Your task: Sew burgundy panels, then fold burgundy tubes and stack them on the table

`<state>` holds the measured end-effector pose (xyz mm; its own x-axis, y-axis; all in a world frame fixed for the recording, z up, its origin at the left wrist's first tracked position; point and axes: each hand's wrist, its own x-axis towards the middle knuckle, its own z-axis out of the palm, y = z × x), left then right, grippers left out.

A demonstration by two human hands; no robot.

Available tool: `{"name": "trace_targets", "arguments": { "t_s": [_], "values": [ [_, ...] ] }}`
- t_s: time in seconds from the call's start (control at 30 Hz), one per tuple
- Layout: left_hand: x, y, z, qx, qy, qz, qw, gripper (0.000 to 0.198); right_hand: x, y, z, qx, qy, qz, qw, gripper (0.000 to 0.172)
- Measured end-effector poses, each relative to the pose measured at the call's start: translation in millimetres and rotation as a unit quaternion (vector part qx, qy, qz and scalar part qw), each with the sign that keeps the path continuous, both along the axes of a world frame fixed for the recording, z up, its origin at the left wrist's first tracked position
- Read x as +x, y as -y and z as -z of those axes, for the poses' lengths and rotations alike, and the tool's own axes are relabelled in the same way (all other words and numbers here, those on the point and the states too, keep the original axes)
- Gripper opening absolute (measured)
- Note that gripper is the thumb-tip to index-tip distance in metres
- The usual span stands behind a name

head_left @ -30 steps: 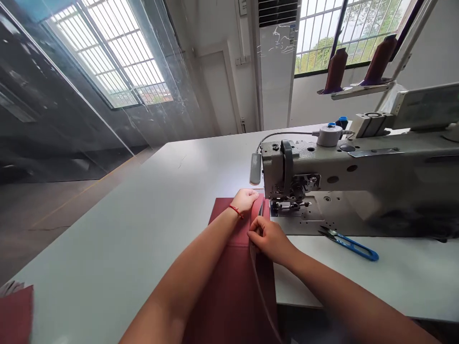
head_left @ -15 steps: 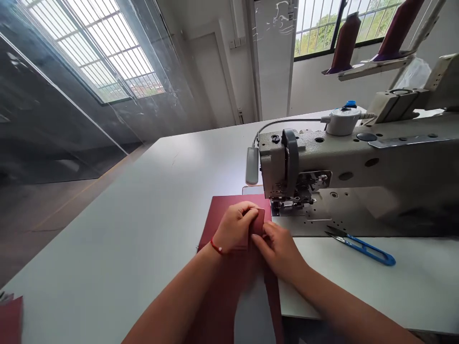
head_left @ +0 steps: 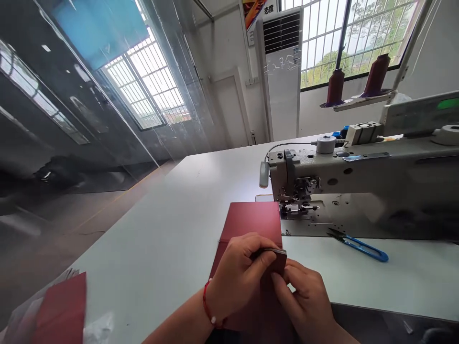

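My left hand point(head_left: 238, 274), with a red cord bracelet at the wrist, pinches a small dark-red leather piece point(head_left: 278, 263) between thumb and fingers. Its upper edge faces me and looks layered. My right hand point(head_left: 304, 291) is closed on the lower right part of the same piece, thumb and forefinger pressed together. Beneath and beyond both hands lies a larger dark-red leather panel point(head_left: 253, 220), flat on the table with its far right corner beside the sewing machine's presser foot point(head_left: 296, 209). My hands cover much of the near part of the panel.
The grey sewing machine point(head_left: 358, 177) stands at the right of the white table point(head_left: 168, 229). Blue-handled thread snips point(head_left: 366, 248) lie in front of it. More red pieces point(head_left: 62, 308) rest at the lower left. Two thread cones point(head_left: 336, 88) stand behind the machine.
Both hands have drawn back from the machine toward me with the small piece, now tilted so its edge shows. My view has lifted, showing more of the room. The snips stay put.
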<state>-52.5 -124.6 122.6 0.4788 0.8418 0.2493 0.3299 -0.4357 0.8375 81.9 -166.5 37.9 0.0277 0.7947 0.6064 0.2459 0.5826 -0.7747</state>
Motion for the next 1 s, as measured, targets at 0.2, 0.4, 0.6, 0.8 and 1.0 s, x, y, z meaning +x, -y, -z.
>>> {"name": "trace_targets", "arguments": {
  "t_s": [0.2, 0.4, 0.6, 0.8, 1.0],
  "values": [
    [-5, 15, -6.9, -0.012, -0.026, 0.002, 1.000, 0.020, -6, 7, 3.6, 0.038, 0.004, 0.012, 0.999, 0.030],
    [-8, 15, -7.5, -0.049, -0.020, -0.002, 0.999, 0.021, -8, 6, 4.1, 0.057, 0.002, 0.016, 0.998, 0.034],
    [-8, 17, -8.3, -0.078, -0.007, -0.014, 0.997, 0.019, -6, 7, -0.4, 0.063, 0.006, 0.000, 0.998, 0.031],
    [-7, 18, -8.3, -0.081, 0.003, -0.015, 0.997, 0.014, -10, 10, 3.7, 0.068, 0.013, 0.011, 0.998, 0.030],
    [0, -48, 30.4, -0.179, 0.030, -0.037, 0.983, 0.012, -7, -17, 18.1, -0.132, 0.038, -0.006, 0.991, 0.023]
  ]
}}
